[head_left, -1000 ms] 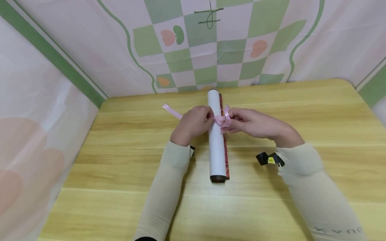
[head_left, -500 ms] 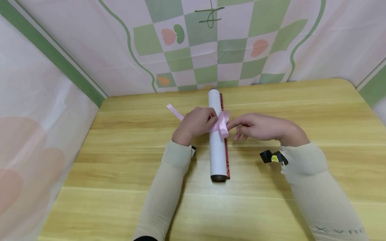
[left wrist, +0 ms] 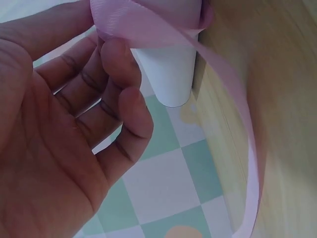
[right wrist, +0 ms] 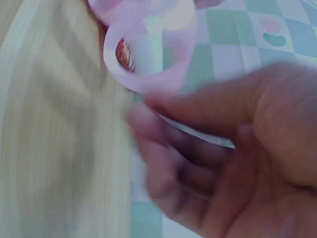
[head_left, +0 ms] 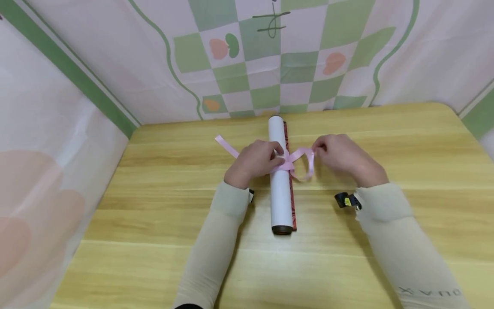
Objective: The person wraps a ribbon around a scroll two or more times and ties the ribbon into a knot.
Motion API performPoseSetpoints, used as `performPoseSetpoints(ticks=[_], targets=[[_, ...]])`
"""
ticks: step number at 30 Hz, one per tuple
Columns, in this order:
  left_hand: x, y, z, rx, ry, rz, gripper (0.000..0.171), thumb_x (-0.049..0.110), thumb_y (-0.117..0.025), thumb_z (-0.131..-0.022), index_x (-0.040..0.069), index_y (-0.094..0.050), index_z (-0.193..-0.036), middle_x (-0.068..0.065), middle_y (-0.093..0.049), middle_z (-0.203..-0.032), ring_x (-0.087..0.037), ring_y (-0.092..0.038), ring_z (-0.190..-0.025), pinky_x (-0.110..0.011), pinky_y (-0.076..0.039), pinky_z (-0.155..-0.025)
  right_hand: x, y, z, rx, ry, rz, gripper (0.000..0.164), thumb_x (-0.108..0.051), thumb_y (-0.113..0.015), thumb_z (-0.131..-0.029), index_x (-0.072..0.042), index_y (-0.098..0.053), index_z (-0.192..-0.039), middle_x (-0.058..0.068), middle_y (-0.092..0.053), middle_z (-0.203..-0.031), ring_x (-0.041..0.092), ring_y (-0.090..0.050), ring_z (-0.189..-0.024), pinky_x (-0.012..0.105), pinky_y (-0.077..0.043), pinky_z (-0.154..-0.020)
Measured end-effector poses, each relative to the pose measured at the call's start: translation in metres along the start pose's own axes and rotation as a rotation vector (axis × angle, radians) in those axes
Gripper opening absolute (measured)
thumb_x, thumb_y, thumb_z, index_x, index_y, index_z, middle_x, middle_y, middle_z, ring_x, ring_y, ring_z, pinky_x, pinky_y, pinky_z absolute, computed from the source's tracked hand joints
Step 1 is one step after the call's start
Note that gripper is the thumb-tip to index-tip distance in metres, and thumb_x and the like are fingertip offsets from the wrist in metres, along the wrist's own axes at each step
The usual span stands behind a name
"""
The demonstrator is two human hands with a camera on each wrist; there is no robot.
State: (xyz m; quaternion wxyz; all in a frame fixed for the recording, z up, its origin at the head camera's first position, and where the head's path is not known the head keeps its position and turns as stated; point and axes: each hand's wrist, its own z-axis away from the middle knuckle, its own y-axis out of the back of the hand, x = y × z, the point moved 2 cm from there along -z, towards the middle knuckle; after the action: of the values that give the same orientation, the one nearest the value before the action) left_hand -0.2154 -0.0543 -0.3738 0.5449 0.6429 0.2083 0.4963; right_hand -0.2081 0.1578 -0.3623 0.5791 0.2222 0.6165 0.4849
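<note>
A white scroll-like roll [head_left: 280, 197] with dark ends lies lengthwise on the table, a red-patterned strip [head_left: 293, 208] along its right side. Pink ribbon [head_left: 286, 165] wraps its middle. My left hand [head_left: 256, 159] pinches the ribbon over the roll; in the left wrist view a long ribbon tail [left wrist: 242, 104] hangs past the fingers. To the right of the roll, my right hand [head_left: 345, 155] pinches the far end of a ribbon loop [head_left: 310, 163] between thumb and finger. Blurred in the right wrist view, those fingertips [right wrist: 141, 119] meet the loop's edge.
The wooden table [head_left: 154, 240] reaches back to a curtain [head_left: 262, 73] with green and white checks. A black wrist camera [head_left: 341, 200] sits under the right sleeve. The ribbon's free tail [head_left: 227, 146] sticks out to the left behind the left hand.
My right hand let go of the bunched ribbon, then took it again and drew it right and away into a wider loop. My left hand stays at the roll's middle.
</note>
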Motion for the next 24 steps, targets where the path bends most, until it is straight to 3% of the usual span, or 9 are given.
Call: performPoseSetpoints(ticks=[2, 4, 6, 10, 14, 19, 22, 24], targets=[[0.001, -0.002, -0.001, -0.015, -0.010, 0.012, 0.026, 0.035, -0.057, -0.093, 0.017, -0.065, -0.110, 0.004, -0.061, -0.086, -0.010, -0.054, -0.070, -0.022, -0.045, -0.061, 0.001, 0.004, -0.001, 0.104, -0.052, 0.004, 0.033, -0.018, -0.044, -0.096, 0.001, -0.062, -0.116, 0.020, -0.064, -0.107, 0.028, -0.056, -0.082, 0.043, -0.047, -0.073], [0.001, -0.003, -0.003, -0.024, -0.023, 0.018, 0.022, 0.034, -0.057, -0.093, 0.018, -0.066, -0.106, 0.005, -0.060, -0.086, -0.010, -0.054, -0.071, -0.022, -0.046, -0.061, -0.001, 0.006, -0.005, 0.150, -0.041, 0.005, 0.032, -0.020, -0.047, -0.095, 0.001, -0.064, -0.112, 0.018, -0.065, -0.105, 0.028, -0.057, -0.088, 0.043, -0.046, -0.077], [0.001, -0.003, -0.003, -0.023, -0.032, 0.020, 0.019, 0.033, -0.058, -0.092, 0.019, -0.066, -0.101, 0.006, -0.060, -0.085, -0.010, -0.054, -0.071, -0.022, -0.045, -0.061, -0.007, 0.003, -0.014, 0.109, 0.016, -0.002, 0.031, -0.024, -0.052, -0.094, -0.001, -0.067, -0.107, 0.014, -0.067, -0.100, 0.025, -0.059, -0.086, 0.042, -0.048, -0.075], [0.001, -0.003, -0.003, -0.010, -0.054, 0.009, 0.016, 0.032, -0.058, -0.093, 0.020, -0.067, -0.096, 0.007, -0.061, -0.085, -0.009, -0.054, -0.073, -0.022, -0.045, -0.063, -0.017, -0.009, -0.036, -0.110, 0.112, -0.015, 0.034, -0.037, -0.058, -0.091, -0.006, -0.071, -0.092, 0.008, -0.068, -0.087, 0.018, -0.056, -0.075, 0.034, -0.046, -0.067], [0.002, -0.005, -0.002, -0.018, -0.083, 0.023, 0.016, 0.030, -0.058, -0.093, 0.019, -0.069, -0.097, 0.008, -0.062, -0.086, -0.009, -0.054, -0.074, -0.021, -0.045, -0.065, -0.016, -0.019, -0.050, -0.244, 0.100, -0.024, 0.034, -0.038, -0.058, -0.091, -0.007, -0.069, -0.083, 0.006, -0.065, -0.077, 0.017, -0.052, -0.070, 0.032, -0.043, -0.066], [-0.003, -0.001, -0.002, 0.000, -0.087, 0.073, 0.025, 0.033, -0.055, -0.094, 0.016, -0.068, -0.106, 0.004, -0.062, -0.097, -0.010, -0.054, -0.085, -0.023, -0.046, -0.073, -0.011, -0.019, -0.054, -0.265, 0.092, -0.043, 0.024, -0.028, -0.057, -0.091, -0.008, -0.069, -0.088, 0.005, -0.064, -0.082, 0.019, -0.054, -0.077, 0.035, -0.045, -0.072], [-0.014, 0.006, -0.001, -0.008, -0.037, 0.129, 0.041, 0.042, -0.059, -0.090, 0.012, -0.064, -0.117, -0.002, -0.061, -0.109, -0.013, -0.055, -0.095, -0.026, -0.046, -0.080, -0.009, -0.013, -0.052, -0.208, 0.093, -0.052, 0.023, -0.026, -0.056, -0.091, -0.008, -0.070, -0.094, 0.004, -0.066, -0.089, 0.021, -0.055, -0.083, 0.037, -0.045, -0.075], [-0.020, 0.008, 0.001, -0.059, 0.017, 0.173, 0.055, 0.047, -0.066, -0.084, 0.010, -0.059, -0.124, -0.004, -0.061, -0.112, -0.015, -0.055, -0.100, -0.028, -0.046, -0.084, -0.010, -0.008, -0.050, -0.162, 0.091, -0.066, 0.025, -0.027, -0.055, -0.092, -0.008, -0.070, -0.095, 0.005, -0.066, -0.092, 0.021, -0.055, -0.084, 0.037, -0.045, -0.075]])
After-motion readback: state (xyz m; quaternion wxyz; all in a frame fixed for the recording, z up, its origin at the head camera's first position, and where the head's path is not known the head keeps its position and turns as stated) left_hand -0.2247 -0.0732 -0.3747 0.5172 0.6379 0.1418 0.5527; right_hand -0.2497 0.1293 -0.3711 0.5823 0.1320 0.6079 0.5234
